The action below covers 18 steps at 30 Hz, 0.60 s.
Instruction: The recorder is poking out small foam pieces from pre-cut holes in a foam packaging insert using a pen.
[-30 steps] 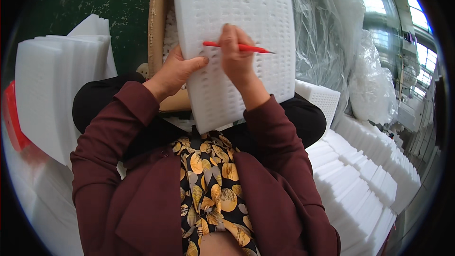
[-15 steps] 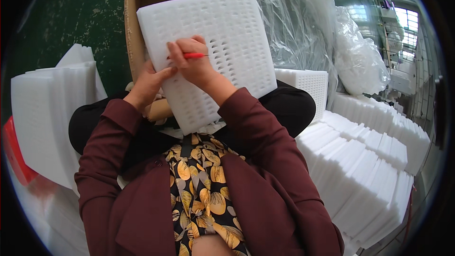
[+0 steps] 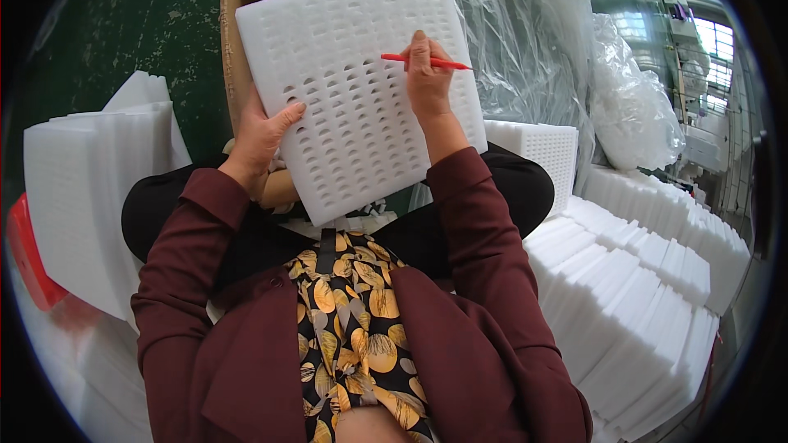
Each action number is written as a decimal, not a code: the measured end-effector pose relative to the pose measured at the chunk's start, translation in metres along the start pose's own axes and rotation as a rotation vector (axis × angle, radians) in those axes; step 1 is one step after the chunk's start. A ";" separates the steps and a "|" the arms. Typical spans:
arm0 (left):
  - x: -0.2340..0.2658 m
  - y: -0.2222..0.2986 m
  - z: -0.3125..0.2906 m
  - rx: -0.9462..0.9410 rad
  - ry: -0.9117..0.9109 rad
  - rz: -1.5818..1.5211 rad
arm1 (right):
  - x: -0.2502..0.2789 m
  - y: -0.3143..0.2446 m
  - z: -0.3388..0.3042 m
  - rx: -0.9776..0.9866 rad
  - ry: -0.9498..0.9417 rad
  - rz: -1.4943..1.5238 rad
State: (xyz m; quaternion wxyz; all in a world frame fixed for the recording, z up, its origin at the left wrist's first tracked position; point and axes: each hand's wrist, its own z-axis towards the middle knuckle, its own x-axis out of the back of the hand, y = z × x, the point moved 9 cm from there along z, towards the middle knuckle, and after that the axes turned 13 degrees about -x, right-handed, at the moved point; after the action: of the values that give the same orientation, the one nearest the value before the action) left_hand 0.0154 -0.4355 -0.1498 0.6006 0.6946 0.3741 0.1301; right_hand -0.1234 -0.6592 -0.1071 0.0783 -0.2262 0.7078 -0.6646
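A white foam sheet (image 3: 345, 148) with rows of half-round holes lies tilted over my lap and the box edge. My left hand (image 3: 261, 141) grips its left edge, thumb on top and fingers hidden beneath. Above the right part of the sheet, my right hand (image 3: 428, 86) is closed around a slim red pen-like tool (image 3: 447, 63); its thin end points right. Many holes in the middle and lower rows look dark and open, while the upper rows look paler.
An open cardboard box (image 3: 232, 49) stands beyond the sheet. Stacked foam sheets (image 3: 624, 287) fill the right side, and more foam sheets (image 3: 78, 189) stand at left by a red object (image 3: 33, 250). Clear plastic wrapping (image 3: 525, 41) rises at the back right.
My right hand has moved right and up from beside my left hand, carrying the red tool with it. My left hand stays on the sheet's left edge.
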 end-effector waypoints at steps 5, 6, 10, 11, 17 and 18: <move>0.006 -0.003 0.003 0.011 0.013 0.051 | -0.028 -0.003 -0.001 0.135 -0.024 -0.465; 0.009 -0.008 0.003 0.043 0.021 0.052 | -0.033 -0.004 -0.001 0.144 -0.016 -0.618; 0.007 -0.013 0.004 0.127 0.065 -0.051 | -0.010 0.001 0.015 -0.051 -0.008 -0.288; 0.005 -0.014 0.003 0.156 0.079 -0.101 | 0.000 0.009 0.019 -0.157 -0.004 -0.046; -0.003 -0.007 0.005 0.051 -0.021 -0.043 | -0.045 -0.029 -0.003 0.483 0.095 -0.866; -0.002 -0.006 0.006 0.048 -0.016 -0.043 | -0.045 -0.029 0.000 0.487 0.091 -0.863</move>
State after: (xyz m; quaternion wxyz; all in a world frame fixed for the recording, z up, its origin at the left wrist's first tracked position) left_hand 0.0154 -0.4410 -0.1560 0.5895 0.7014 0.3873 0.1028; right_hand -0.0773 -0.6405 -0.0876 -0.1844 -0.4444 0.3765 -0.7917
